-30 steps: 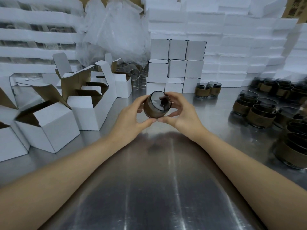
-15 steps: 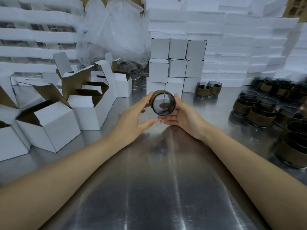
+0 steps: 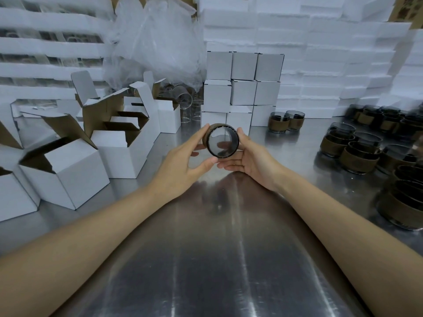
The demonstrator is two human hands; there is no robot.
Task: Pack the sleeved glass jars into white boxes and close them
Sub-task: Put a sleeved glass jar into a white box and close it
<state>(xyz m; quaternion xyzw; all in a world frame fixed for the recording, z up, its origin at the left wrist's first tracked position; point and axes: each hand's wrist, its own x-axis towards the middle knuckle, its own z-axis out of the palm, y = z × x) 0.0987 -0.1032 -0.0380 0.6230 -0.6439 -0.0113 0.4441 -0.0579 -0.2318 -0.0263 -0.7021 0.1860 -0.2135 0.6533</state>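
**Jar in hand at mid-frame; boxing not yet begun**

The steel table [image 3: 206, 259] fills the centre and lower frame. Open white boxes [image 3: 128, 156] stand at the left with their flaps up. A stack of closed boxes [image 3: 242, 88] sits at upper centre, and white slabs [image 3: 332, 53] are piled behind it. A crowd of waiting jars [image 3: 357, 154] in brown sleeves lines the right edge.

I see both hands raised above the table at mid-frame. The left hand [image 3: 183, 165] pinches the held jar [image 3: 223, 143], thumb below and fingers over the top. The right hand [image 3: 254, 161] cups it from the right, thumb at its side and fingers underneath. The jar lies on its side with one round end toward the camera. It is clear of the table and of every box.

Judgement: one jar is being turned or checked before packing, and insertion has not started. The next move calls for carrying it left to the nearest open box [image 3: 68, 172], righting it to suit the opening, lowering it in and folding the flaps. Being glass, it needs a firm one-handed grip before the other hand lets go.
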